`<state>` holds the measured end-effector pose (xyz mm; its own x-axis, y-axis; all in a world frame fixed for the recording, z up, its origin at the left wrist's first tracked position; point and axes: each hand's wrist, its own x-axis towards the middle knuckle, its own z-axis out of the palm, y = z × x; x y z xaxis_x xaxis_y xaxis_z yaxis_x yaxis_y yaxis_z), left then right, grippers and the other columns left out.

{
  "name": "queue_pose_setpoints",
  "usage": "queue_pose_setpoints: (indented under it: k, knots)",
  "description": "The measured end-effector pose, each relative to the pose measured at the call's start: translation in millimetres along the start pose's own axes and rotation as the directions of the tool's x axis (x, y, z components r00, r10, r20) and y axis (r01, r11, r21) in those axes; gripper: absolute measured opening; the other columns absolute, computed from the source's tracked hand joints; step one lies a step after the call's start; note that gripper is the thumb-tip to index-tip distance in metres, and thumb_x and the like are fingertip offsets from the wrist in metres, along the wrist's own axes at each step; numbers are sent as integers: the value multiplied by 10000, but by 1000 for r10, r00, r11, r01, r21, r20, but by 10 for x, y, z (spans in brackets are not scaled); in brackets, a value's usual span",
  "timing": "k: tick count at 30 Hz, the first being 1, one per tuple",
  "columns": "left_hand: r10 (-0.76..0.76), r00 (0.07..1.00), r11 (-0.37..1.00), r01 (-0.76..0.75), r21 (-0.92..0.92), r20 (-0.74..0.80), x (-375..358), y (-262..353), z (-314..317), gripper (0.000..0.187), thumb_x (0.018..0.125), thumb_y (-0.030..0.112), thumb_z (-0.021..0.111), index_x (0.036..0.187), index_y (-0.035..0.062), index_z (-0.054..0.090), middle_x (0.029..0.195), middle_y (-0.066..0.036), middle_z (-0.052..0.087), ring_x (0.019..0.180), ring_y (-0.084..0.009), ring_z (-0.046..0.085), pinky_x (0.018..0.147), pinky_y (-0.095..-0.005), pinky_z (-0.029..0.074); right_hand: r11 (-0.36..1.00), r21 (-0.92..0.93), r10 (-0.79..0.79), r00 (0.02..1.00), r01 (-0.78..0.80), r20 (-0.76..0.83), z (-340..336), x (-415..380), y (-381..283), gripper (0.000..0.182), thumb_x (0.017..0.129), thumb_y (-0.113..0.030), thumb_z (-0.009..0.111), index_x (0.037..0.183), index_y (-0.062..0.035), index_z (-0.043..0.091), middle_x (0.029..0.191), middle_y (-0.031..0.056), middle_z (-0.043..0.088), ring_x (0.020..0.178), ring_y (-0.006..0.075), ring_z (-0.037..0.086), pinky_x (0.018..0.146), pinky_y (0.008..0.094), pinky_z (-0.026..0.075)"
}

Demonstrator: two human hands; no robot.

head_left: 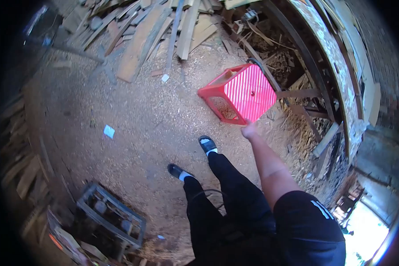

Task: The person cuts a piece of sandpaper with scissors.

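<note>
My right hand [249, 130] reaches forward with its fingers closed on the near corner of a red plastic stool [252, 94]. The stool has a ribbed square top with a small hole in its middle, and it looks tilted, with its open-framed side facing left. Part of the grip is hidden behind the stool's edge. My left hand is out of view.
Planks and offcuts [139, 48] lie heaped at the far side. A large wooden-framed structure [328, 84] runs along the right. At lower left stands a metal frame [113, 213]. Sawdust covers the floor [142, 119], with a light scrap [109, 131] on it.
</note>
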<state>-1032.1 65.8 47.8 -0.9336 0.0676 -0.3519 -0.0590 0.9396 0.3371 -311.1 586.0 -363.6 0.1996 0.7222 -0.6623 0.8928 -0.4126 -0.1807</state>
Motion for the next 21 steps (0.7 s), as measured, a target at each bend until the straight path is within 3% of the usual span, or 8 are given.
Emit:
queue_pose_setpoints:
  k: [3, 6, 7, 8, 12, 14, 17, 21]
  knots:
    - [19, 997, 1000, -19, 4, -76, -50, -232, -379, 677, 934, 513, 576, 1448, 83, 476, 1364, -192, 590, 1213, -328, 593, 1014, -474, 475, 969, 79, -240, 969, 235, 56, 201, -98, -180, 643, 830, -233, 693, 1437, -107, 524, 1059, 210, 709, 751, 271, 665, 742, 410, 535]
    - [16, 979, 999, -6, 51, -204, -222, -409, -644, 673, 940, 508, 563, 1464, 97, 465, 1379, -192, 583, 1230, -334, 587, 1032, -479, 467, 937, -129, -284, 924, 324, 255, -63, -346, -673, 568, 873, -176, 653, 1415, -58, 532, 1072, 225, 700, 769, 245, 653, 729, 407, 535]
    - [-17, 965, 996, 38, 75, -262, -373, -457, -723, 671, 942, 506, 558, 1470, 102, 461, 1384, -192, 581, 1236, -337, 585, 1038, -481, 464, 796, 150, -605, 775, 586, 184, 392, 335, -150, 508, 916, -158, 604, 1403, -31, 536, 1125, 233, 683, 821, 280, 654, 737, 428, 534]
    - [-52, 945, 992, 86, 94, -322, -447, -525, -781, 670, 945, 504, 554, 1475, 106, 457, 1389, -192, 579, 1242, -339, 583, 1044, -482, 461, 606, 58, -788, 588, 793, 184, 388, 474, -241, 437, 949, -173, 573, 1351, 0, 560, 1181, 220, 668, 900, 291, 660, 764, 425, 546]
    - [-150, 850, 957, 253, 143, -505, -439, -873, -892, 665, 953, 496, 536, 1497, 125, 442, 1410, -193, 571, 1264, -347, 575, 1067, -489, 451, 935, 312, -327, 756, 171, 567, 162, -73, -1217, 434, 974, -226, 572, 1395, -181, 481, 1226, 120, 639, 954, 322, 660, 758, 504, 561]
    - [-17, 829, 935, 211, 284, -559, -475, -1240, -951, 691, 930, 585, 532, 1526, 256, 417, 1505, -150, 486, 1339, -372, 498, 1131, -479, 389, 937, 264, -335, 794, 228, 506, 117, -996, -1844, 332, 943, -173, 594, 1266, -93, 582, 1140, 80, 666, 894, 257, 649, 699, 463, 562]
    - [53, 803, 923, 188, 336, -594, -476, -1672, -894, 723, 940, 584, 533, 1539, 203, 391, 1596, -78, 368, 1427, -329, 387, 1166, -440, 348, 863, 53, -440, 696, 502, 567, 430, -2060, -2631, 346, 916, -159, 632, 1260, -161, 599, 1151, 61, 679, 862, 232, 661, 630, 370, 551]
    - [19, 825, 981, 94, 171, -565, -629, -1855, -889, 731, 960, 504, 539, 1571, 181, 298, 1656, -28, 225, 1504, -276, 246, 1182, -629, 238, 646, 136, -609, 400, 751, 685, 1129, -4224, -3610, 450, 977, -245, 639, 1392, -156, 488, 1229, 84, 652, 972, 196, 655, 657, 298, 510]
